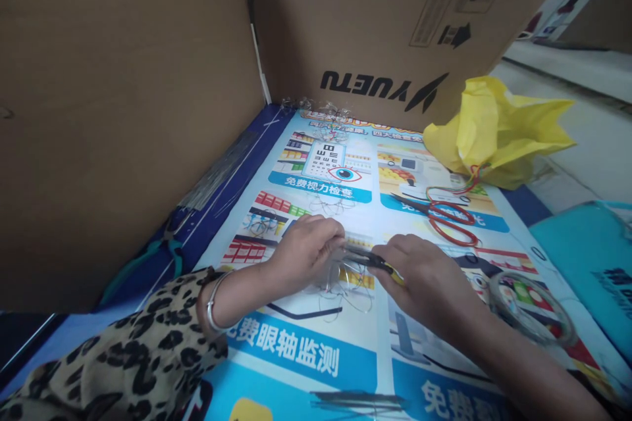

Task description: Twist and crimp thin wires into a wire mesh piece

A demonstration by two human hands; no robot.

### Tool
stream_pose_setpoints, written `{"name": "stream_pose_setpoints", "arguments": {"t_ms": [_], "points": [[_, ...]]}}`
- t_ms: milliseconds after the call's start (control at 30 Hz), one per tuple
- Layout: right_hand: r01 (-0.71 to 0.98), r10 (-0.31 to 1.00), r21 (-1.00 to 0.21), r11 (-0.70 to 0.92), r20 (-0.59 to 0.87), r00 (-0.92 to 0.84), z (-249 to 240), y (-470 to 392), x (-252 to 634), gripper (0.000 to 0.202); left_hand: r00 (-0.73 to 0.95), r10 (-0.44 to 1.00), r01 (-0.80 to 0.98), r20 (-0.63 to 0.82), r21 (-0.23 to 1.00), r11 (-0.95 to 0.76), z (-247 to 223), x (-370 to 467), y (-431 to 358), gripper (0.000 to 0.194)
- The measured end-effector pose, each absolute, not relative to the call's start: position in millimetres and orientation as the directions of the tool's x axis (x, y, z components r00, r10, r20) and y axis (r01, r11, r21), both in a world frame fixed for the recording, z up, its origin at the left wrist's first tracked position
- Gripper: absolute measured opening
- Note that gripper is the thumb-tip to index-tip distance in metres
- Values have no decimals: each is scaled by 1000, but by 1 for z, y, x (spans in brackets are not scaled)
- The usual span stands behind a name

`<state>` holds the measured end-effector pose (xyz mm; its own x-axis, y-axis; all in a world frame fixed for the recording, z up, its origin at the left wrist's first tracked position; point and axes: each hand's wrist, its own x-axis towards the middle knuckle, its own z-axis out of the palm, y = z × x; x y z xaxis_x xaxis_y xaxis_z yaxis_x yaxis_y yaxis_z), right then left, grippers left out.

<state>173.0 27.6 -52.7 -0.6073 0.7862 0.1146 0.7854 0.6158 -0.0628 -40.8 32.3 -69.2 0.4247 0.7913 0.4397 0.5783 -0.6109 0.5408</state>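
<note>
My left hand (311, 247) is closed in a pinch around thin silver wire, and its fingertips meet the jaws of a pair of pliers. Bent wire loops (351, 286) spread out below the fingers, over the printed poster. Wrapped around the yellow-and-black handles is my right hand (419, 273); the pliers (359, 255) point left toward the wire. Exactly where the jaws grip is hidden by the left fingers. Further up the poster lie more wire shapes (333, 202). A bundle of straight wires (359, 400) rests at the near edge.
Red-handled scissors (451, 218) lie to the right, beside a crumpled yellow bag (494, 135) and coloured cords. A roll of clear tape (567, 325) and a teal package (587, 263) are further right. Teal-handled pliers (172, 253) lie left. Cardboard walls (138, 99) border the left and back.
</note>
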Motion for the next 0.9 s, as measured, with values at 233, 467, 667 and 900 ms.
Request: {"name": "stream_pose_setpoints", "arguments": {"t_ms": [233, 467, 667, 900], "points": [[776, 762, 11, 631, 177, -622, -56, 28, 175, 18, 459, 731, 573, 506, 459, -678, -70, -43, 33, 14], [797, 771, 71, 600, 214, -599, -55, 25, 173, 11, 484, 630, 516, 606, 384, -766, -69, -45, 34, 17], [801, 767, 122, 586, 236, -597, -56, 23, 172, 12, 521, 556, 498, 648, 298, -814, -70, -45, 34, 13], [800, 762, 149, 582, 244, -600, -57, 24, 171, 10, 556, 520, 488, 648, 251, -836, -70, -47, 35, 14]]}}
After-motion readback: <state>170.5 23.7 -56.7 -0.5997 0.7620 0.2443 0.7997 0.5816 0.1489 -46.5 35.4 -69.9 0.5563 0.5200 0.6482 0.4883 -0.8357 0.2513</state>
